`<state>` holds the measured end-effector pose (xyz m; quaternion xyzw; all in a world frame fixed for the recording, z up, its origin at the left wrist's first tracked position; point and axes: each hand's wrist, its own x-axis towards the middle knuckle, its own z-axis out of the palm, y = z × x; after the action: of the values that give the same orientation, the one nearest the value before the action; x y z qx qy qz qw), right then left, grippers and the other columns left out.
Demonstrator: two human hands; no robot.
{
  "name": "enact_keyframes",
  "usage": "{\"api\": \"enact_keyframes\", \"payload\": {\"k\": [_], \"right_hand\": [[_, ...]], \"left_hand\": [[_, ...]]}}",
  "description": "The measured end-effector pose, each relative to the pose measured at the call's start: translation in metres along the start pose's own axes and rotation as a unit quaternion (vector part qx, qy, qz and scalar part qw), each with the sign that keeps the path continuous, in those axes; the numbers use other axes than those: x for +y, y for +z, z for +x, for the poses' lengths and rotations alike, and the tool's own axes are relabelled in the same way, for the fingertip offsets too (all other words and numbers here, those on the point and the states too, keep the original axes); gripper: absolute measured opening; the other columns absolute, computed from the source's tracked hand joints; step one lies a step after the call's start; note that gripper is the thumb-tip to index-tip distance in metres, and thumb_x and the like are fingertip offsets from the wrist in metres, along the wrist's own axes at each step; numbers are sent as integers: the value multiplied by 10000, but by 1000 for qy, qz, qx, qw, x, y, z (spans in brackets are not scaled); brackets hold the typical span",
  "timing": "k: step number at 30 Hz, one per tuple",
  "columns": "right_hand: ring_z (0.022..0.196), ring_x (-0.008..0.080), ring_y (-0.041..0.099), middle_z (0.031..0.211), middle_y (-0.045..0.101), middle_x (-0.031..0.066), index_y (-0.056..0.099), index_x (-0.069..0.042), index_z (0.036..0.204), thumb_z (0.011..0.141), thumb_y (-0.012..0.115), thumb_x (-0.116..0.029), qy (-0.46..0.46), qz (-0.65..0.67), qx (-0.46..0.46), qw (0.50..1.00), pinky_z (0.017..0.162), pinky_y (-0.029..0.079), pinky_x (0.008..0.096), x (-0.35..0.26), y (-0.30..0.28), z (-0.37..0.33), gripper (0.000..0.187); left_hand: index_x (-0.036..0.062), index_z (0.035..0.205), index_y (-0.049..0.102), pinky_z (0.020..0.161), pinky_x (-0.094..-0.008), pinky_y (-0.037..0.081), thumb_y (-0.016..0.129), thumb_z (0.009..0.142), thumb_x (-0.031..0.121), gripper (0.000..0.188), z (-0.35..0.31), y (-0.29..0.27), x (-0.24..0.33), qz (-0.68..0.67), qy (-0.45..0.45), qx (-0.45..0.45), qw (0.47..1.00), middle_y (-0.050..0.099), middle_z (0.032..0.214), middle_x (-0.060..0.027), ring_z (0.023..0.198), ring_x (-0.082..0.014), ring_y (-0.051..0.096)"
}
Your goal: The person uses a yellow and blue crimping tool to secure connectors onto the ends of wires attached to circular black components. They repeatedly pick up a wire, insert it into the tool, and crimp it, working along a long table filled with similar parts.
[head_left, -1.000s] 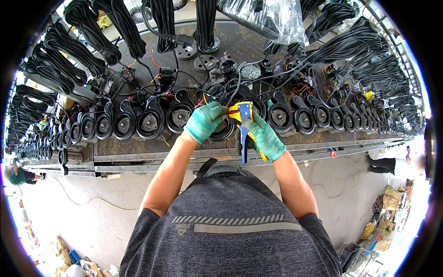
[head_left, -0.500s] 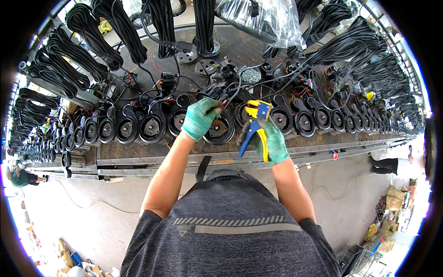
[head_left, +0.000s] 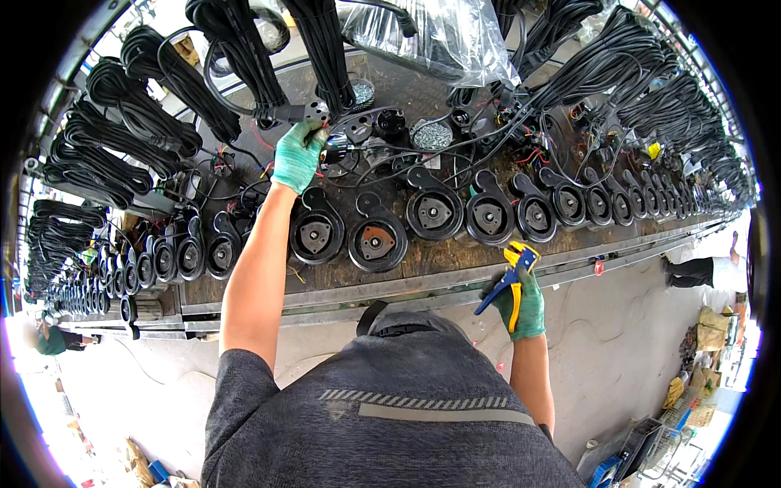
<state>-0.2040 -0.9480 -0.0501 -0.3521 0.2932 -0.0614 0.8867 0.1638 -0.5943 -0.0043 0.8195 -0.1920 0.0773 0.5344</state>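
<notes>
My left hand (head_left: 297,156), in a green glove, reaches far over the bench with its fingers pinched together. A thin red wire (head_left: 325,124) shows at the fingertips. Just right of that hand is a small black part with coloured wires (head_left: 338,148). My right hand (head_left: 525,307), also gloved in green, is closed around blue-and-yellow wire strippers (head_left: 512,281), held at the bench's front edge with the jaws pointing up. Between the hands stand round black housings with stubby arms; one housing (head_left: 377,242) has a brown centre, unlike its grey neighbours.
Bundled black cables (head_left: 232,61) hang along the back of the bench. A clear plastic bag (head_left: 439,41) lies among them. Two tubs of small metal pieces, one a dish (head_left: 431,135), sit behind the housings. Metal rails (head_left: 325,294) run along the front edge. Other people are far off at both sides.
My left hand has moved left and farther over the bench. My right hand has drawn back toward me and right, still gripping the strippers. The view has shifted slightly.
</notes>
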Motion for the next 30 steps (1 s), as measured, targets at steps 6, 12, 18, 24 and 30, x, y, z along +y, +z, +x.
{"api": "enact_keyframes", "payload": {"k": [6, 12, 18, 24, 30], "right_hand": [[815, 362, 704, 936, 692, 158, 553, -77, 1220, 993, 633, -413, 3, 8, 45, 999, 758, 583, 560, 3, -28, -12, 413], [799, 367, 725, 943, 697, 158, 533, -97, 1255, 1006, 632, -364, 7, 44, 116, 992, 731, 615, 531, 8, -54, -24, 378], [790, 353, 726, 964, 687, 153, 477, -137, 1345, 1019, 616, -308, 30, 71, 163, 984, 708, 629, 512, 20, -69, -36, 393], [823, 336, 720, 1005, 686, 155, 500, -82, 1313, 999, 639, -294, 14, 58, 139, 989, 763, 613, 527, 29, -66, -51, 403], [846, 315, 717, 1002, 689, 143, 559, -22, 1284, 933, 692, -169, 29, -5, 22, 999, 785, 613, 500, 18, -41, -28, 403]], "left_hand": [[37, 1153, 710, 806, -372, 540, 709, 946, 154, 237, 23, 20, -47, 210, 0, -157, 965, 751, 1010, -153, 835, -292, 685], [132, 1248, 690, 942, -474, 533, 668, 948, 335, 363, 53, 52, -11, 405, -55, -313, 857, 715, 1162, -195, 1102, -397, 674], [35, 1314, 648, 993, -434, 514, 678, 964, 327, 457, 123, 157, -58, 290, -42, -184, 938, 696, 1275, -190, 1149, -356, 674], [23, 1218, 696, 811, -386, 509, 627, 1005, 305, 360, 146, 166, -62, 144, -196, -143, 959, 726, 1051, -87, 845, -217, 648], [29, 1087, 577, 573, -306, 480, 531, 1073, 197, 174, 43, 80, 30, -219, -170, -66, 958, 465, 705, 16, 608, -105, 472]]}}
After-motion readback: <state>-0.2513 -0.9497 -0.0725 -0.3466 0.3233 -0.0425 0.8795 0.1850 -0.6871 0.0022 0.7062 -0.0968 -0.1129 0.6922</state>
